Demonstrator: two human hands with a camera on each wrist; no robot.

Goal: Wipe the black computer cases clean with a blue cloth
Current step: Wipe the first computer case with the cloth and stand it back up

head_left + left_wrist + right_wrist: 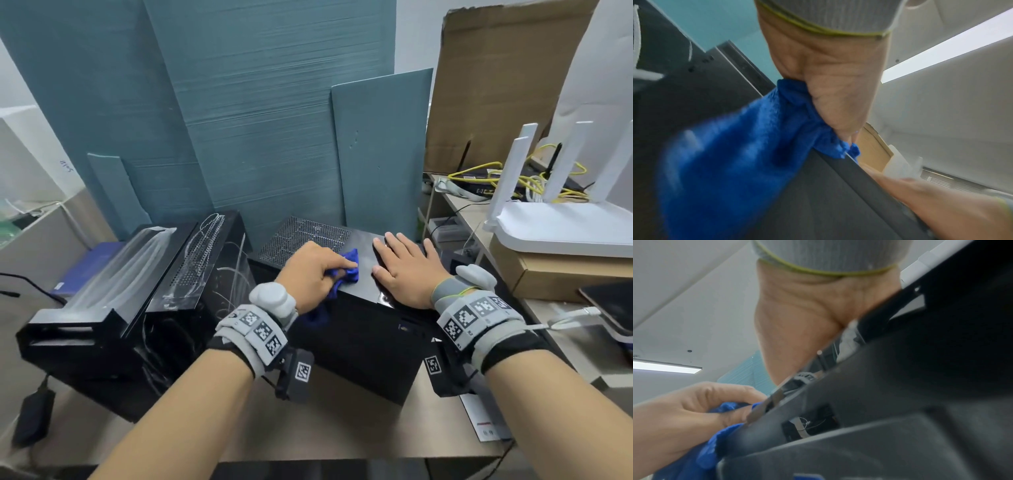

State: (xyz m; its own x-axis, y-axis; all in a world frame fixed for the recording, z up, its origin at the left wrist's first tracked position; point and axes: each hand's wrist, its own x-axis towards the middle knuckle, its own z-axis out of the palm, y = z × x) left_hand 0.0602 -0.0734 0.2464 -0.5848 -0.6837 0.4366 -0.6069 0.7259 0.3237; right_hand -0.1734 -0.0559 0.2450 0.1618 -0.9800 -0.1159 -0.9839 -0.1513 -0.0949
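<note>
A blue cloth (348,270) is gripped by the left hand (313,270) atop the black computer case (346,329) at centre. The right hand (407,270) is laid flat, fingers spread, at 3 o'clock of the cloth. A second case (130,301) lies at 9 o'clock; a white router (565,229) at 2 o'clock.

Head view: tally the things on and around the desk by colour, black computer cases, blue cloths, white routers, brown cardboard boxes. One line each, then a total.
Black computer cases: 2, one under the hands, one lying to its left
Blue cloths: 1, gripped by the left hand
White routers: 1
Brown cardboard boxes: 1, under the router
Total: 5
</note>
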